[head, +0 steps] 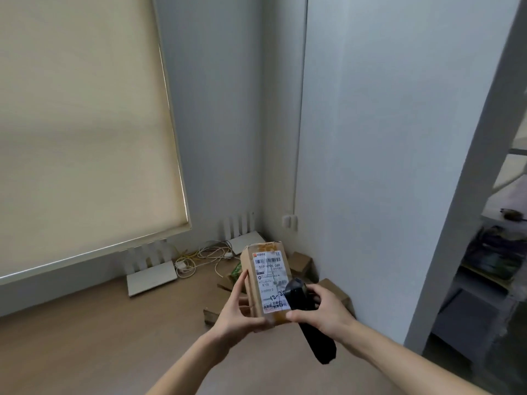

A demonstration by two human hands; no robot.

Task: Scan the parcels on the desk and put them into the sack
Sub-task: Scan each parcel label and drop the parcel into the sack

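A brown cardboard parcel (266, 280) with a white shipping label and barcode is held up above the wooden desk (99, 337). My left hand (238, 312) grips its left side and lower corner. My right hand (322, 309) grips a black handheld scanner (306, 312), its head lying over the label's lower right. Several more cardboard parcels (301, 263) lie on the desk behind, near the wall corner, partly hidden. No sack is in view.
Two white routers (151, 276) with upright antennas and a tangle of cables (199, 258) sit at the desk's back under a beige roller blind (79, 124). A white wall and post rise on the right, with shelving (496, 252) beyond.
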